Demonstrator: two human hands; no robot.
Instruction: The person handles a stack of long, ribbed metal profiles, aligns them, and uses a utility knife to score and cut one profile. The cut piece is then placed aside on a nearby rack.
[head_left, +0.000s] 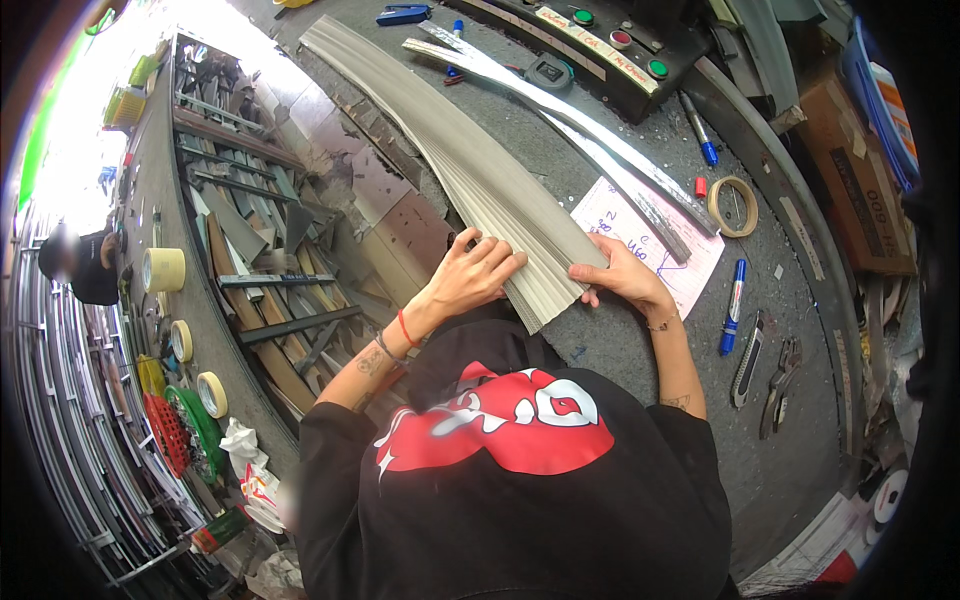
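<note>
A long grey-beige bundle of pleated mesh (480,160) runs from the far left of the workbench toward me, its folds fanning a little at the near end. My left hand (472,268) is closed on the left edge of the folds, fingers curled over them. On the opposite edge my right hand (622,274) grips the near end, thumb on top and the other fingers mostly hidden beneath. Partly under the bundle and my right hand lies a sheet of paper (700,270) with handwriting. Two long silvery metal strips (560,105) rest just beyond the mesh.
To the right lie a tape roll (734,208), a blue marker (733,305), a utility knife (748,360) and pliers (782,385). A tape measure (549,72) and a black housing with buttons (600,50) are farther back. Offcuts fill a rack (270,280) at left; a person (95,262) is beyond.
</note>
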